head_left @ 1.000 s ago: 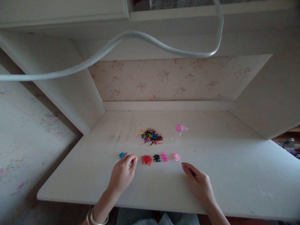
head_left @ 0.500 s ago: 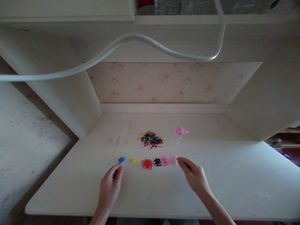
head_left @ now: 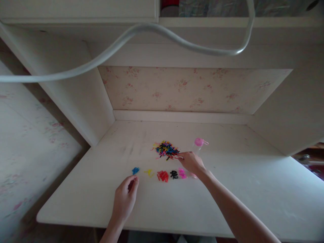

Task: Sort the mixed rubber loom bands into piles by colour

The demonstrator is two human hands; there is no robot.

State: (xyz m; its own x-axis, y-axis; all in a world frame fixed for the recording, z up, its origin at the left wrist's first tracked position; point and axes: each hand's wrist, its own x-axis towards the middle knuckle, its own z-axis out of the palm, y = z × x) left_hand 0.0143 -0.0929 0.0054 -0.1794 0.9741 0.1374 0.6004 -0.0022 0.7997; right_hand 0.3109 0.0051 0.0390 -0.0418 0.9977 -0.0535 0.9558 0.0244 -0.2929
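My right hand (head_left: 191, 161) reaches to the right edge of a mixed pile of small colourful rubber bands (head_left: 165, 148), its fingertips drawn together there. Whatever they pinch is too small to make out. My left hand (head_left: 127, 191) rests on the table with thumb and forefinger pressed together, just below a little blue heap (head_left: 136, 170); anything inside is hidden. Sorted heaps run in a row: yellow bands (head_left: 149, 173), red bands (head_left: 162, 176), black bands (head_left: 174, 174) and bright pink bands (head_left: 182, 173). A pale pink heap (head_left: 193, 176) is partly covered by my right wrist.
A clear container with a pink lid (head_left: 198, 142) stands behind my right hand. The white table (head_left: 157, 206) is closed in by side panels and a flowered back wall. A white cable (head_left: 152, 27) hangs across the upper view, below a shelf.
My right hand has moved from the pale pink heap up and left to the mixed pile. My left hand has stayed by the blue heap. The whole view has shifted slightly.
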